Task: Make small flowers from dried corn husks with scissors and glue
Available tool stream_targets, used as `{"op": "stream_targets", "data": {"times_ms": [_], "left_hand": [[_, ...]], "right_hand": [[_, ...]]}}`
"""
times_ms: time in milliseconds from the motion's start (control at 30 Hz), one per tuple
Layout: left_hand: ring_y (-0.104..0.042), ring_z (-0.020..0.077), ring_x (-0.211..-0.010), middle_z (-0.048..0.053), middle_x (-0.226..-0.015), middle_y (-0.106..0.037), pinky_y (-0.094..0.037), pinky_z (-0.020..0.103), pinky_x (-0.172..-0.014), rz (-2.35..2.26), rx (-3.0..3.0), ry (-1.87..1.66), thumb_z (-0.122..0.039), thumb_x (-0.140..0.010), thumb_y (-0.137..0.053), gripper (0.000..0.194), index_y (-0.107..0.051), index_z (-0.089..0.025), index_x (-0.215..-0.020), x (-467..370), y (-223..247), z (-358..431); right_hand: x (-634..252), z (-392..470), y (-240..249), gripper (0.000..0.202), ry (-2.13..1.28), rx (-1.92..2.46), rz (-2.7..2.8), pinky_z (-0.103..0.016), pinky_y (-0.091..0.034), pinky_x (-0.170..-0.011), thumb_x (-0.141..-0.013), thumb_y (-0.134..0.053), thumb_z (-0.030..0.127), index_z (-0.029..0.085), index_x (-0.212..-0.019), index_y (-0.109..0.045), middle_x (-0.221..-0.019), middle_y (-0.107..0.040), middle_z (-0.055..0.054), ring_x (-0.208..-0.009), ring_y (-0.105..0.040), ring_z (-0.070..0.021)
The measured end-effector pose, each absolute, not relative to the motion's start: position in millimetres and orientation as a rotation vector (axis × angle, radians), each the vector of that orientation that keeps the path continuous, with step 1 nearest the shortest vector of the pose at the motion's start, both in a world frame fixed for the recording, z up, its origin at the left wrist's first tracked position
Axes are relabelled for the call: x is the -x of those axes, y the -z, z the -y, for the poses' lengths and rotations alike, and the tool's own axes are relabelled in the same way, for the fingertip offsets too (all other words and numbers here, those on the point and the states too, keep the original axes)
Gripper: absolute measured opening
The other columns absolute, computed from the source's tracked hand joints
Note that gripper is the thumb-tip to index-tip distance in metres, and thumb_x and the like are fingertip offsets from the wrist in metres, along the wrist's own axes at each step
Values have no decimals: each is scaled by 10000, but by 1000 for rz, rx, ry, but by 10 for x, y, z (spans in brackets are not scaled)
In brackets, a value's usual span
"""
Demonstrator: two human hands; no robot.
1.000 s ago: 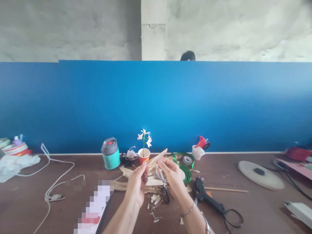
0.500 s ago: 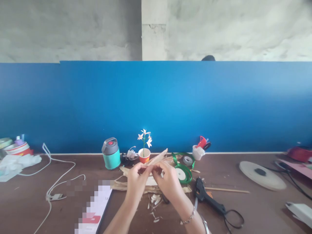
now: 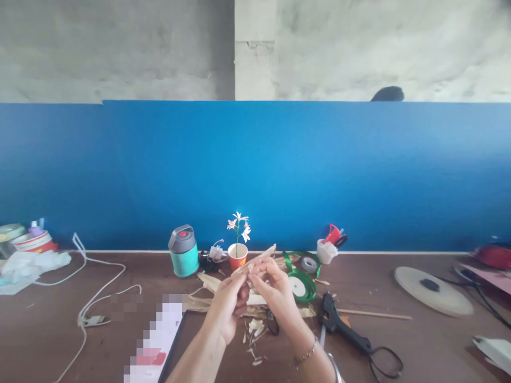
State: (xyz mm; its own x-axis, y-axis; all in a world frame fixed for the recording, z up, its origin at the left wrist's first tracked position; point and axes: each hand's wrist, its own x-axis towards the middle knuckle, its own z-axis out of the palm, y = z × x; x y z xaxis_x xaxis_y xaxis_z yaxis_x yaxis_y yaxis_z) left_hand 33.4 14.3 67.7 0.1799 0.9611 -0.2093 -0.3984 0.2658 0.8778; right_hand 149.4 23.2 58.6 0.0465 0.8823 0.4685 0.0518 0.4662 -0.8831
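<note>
My left hand point(image 3: 230, 304) and my right hand point(image 3: 273, 284) meet over the middle of the table. Their fingertips pinch together on something small and pale, too small to make out. Beneath and behind them lie dry, tan husk strips point(image 3: 199, 304). Small pale scraps point(image 3: 255, 327) are scattered on the tabletop below my hands. Just behind, white flowers point(image 3: 238, 219) on a green stem stand in a red and white paper cup point(image 3: 238, 261). A spool of green ribbon point(image 3: 307, 287) lies beside my right hand.
A black glue gun point(image 3: 345, 327) and a thin stick point(image 3: 375, 314) lie at right, before a round pale disc point(image 3: 433, 291). A teal container point(image 3: 184, 258), white cables point(image 3: 85, 298) and a partly pixelated flat item point(image 3: 159, 340) are at left. A blue partition point(image 3: 255, 170) stands behind.
My left hand has turned, with its fingers now curled more inward. My right fingers have shifted slightly and are raised. The dark shape above the partition has moved right.
</note>
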Motion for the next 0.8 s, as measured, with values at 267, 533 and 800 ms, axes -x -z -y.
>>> {"op": "stream_targets", "data": {"times_ms": [267,533,800], "left_hand": [[-150,21,-380,-108,-415,-304,-55,188,-389,-953,-764,-1211,-468,-551,-752,399,-492,-166,-541,-316,-669,-179],[-177,1,-358,-101,-422,-367,-51,183,-390,-944,-695,-1270,-457,-553,-776,381,-620,-126,-660,-261,-643,-226],[-186,-6,-359,-101,-433,-371,-53,172,-382,-913,-670,-1269,-455,-538,-797,394,-653,-119,-685,-288,-628,-204]], "right_hand": [[-1536,-175,-621,71,-620,872,1566,-313,-437,-779,-785,-600,192,217,-796,-665,-971,-594,-60,-921,-565,-205],[-1624,-179,-691,44,-575,981,1647,-295,-443,-665,-762,-658,221,209,-787,-692,-782,-680,-39,-731,-598,-189],[-1618,-198,-630,115,-389,833,1636,-282,-468,-642,-810,-606,182,209,-761,-707,-747,-686,-46,-710,-621,-183]]}}
